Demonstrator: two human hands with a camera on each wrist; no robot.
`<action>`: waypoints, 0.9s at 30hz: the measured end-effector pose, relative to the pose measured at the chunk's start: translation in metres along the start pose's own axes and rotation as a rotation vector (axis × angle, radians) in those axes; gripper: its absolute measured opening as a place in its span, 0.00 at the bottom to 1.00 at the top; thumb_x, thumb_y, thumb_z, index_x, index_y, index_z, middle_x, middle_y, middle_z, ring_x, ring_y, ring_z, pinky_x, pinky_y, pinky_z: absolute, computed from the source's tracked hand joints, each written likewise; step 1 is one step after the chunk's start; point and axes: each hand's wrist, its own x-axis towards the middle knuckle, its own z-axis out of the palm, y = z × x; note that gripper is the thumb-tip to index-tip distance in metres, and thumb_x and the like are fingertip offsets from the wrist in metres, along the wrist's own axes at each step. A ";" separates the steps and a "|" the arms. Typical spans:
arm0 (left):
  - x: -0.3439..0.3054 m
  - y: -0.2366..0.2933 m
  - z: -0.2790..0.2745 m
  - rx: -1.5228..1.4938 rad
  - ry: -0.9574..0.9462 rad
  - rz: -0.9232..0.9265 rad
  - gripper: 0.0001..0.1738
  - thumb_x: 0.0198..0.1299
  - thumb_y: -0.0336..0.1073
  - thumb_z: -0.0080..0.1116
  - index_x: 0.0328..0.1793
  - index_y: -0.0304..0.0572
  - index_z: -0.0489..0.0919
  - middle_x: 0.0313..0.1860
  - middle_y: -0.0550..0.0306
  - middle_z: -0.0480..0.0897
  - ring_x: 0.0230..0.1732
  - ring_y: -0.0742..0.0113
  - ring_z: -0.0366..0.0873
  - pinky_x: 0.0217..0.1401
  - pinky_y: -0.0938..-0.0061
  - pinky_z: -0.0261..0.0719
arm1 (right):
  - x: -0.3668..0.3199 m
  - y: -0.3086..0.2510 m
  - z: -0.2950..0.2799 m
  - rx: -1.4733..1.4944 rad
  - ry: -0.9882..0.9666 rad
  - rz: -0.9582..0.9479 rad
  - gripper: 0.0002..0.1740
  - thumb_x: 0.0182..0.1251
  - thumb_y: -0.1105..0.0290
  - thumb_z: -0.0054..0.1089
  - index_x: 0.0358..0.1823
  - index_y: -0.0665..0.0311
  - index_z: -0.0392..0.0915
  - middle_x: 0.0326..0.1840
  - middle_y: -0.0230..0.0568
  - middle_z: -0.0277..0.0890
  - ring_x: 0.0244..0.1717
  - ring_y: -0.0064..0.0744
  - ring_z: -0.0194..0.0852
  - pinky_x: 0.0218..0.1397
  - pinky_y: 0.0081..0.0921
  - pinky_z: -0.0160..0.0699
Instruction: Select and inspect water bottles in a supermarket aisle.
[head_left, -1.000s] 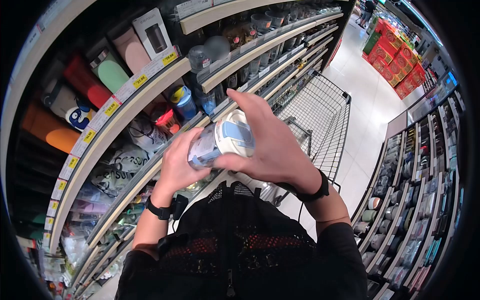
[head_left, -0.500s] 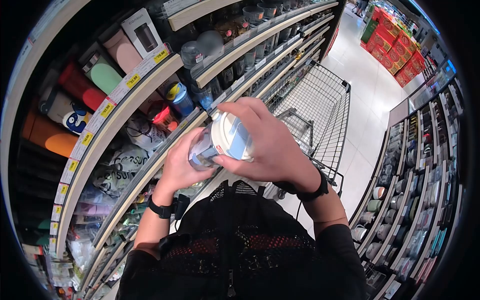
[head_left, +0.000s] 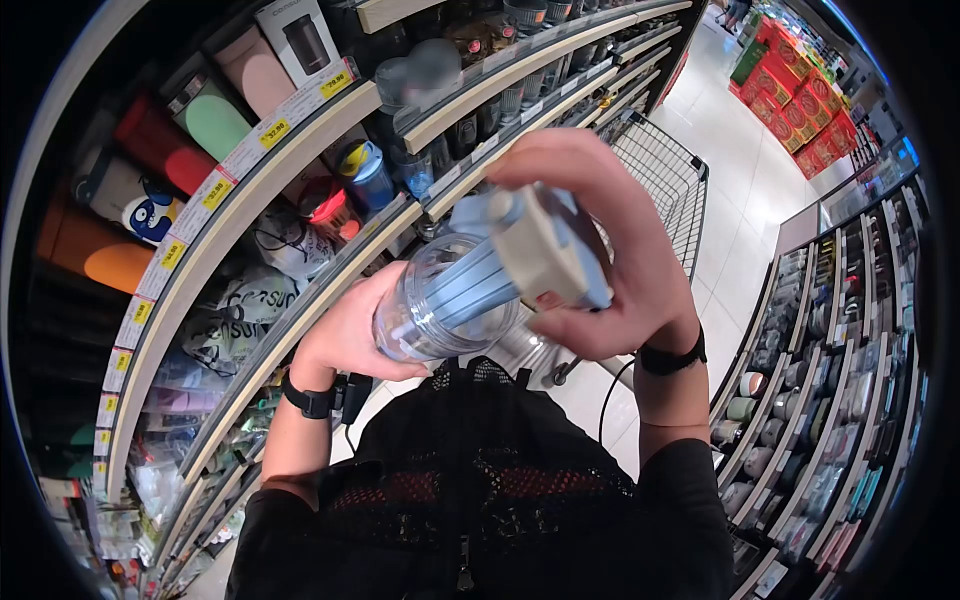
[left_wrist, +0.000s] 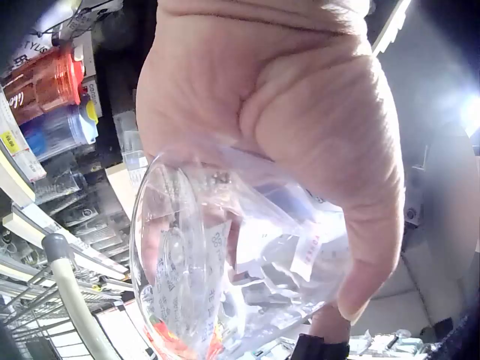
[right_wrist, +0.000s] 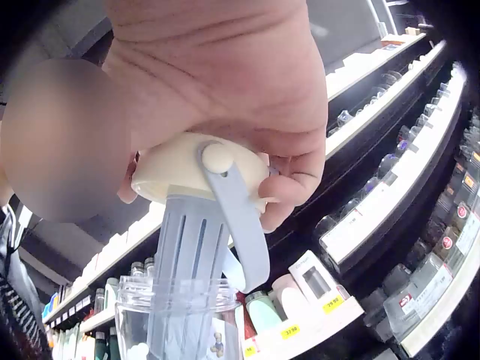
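My left hand (head_left: 345,325) grips a clear bottle (head_left: 398,318) round its side, with the open mouth tilted toward my right. My right hand (head_left: 645,270) holds the cream lid (head_left: 540,255), its fingers and thumb curled about the rim. A slotted light-blue infuser tube (right_wrist: 187,247) hangs from the lid, its lower part still inside the bottle's neck. A blue carry loop (right_wrist: 251,251) hangs off the lid's side. Through the bottle wall in the left wrist view, a printed white paper (left_wrist: 304,251) shows.
Shelves of cups and tumblers rise on my left, with yellow price tags (head_left: 273,130) along one edge. A wire shopping cart (head_left: 665,185) stands ahead. Stacked red boxes (head_left: 795,105) are farther down the aisle; another shelf (head_left: 800,400) runs on the right.
The lid has come off the bottle's mouth: my right hand has moved right with it, drawing the blue infuser partly out. My left hand keeps hold of the bottle.
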 end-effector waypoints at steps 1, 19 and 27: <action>-0.002 0.000 -0.001 0.028 0.009 -0.007 0.56 0.31 0.42 0.86 0.71 0.35 0.70 0.60 0.52 0.80 0.59 0.62 0.79 0.66 0.68 0.74 | -0.001 0.000 0.001 0.000 -0.002 -0.002 0.45 0.44 0.50 0.71 0.64 0.69 0.74 0.58 0.45 0.72 0.59 0.43 0.73 0.64 0.37 0.71; -0.035 -0.008 0.000 -0.153 0.118 -0.088 0.60 0.29 0.41 0.87 0.73 0.30 0.68 0.63 0.50 0.79 0.62 0.63 0.77 0.70 0.67 0.70 | -0.015 0.005 0.003 0.508 0.439 0.593 0.50 0.58 0.39 0.56 0.72 0.73 0.68 0.60 0.48 0.78 0.59 0.34 0.78 0.64 0.28 0.74; -0.045 -0.005 0.010 -0.308 0.194 -0.159 0.62 0.26 0.41 0.88 0.73 0.30 0.67 0.62 0.48 0.79 0.63 0.60 0.77 0.70 0.63 0.70 | -0.030 0.013 0.021 0.843 0.582 0.658 0.37 0.76 0.50 0.38 0.71 0.78 0.67 0.54 0.51 0.81 0.52 0.36 0.84 0.59 0.32 0.83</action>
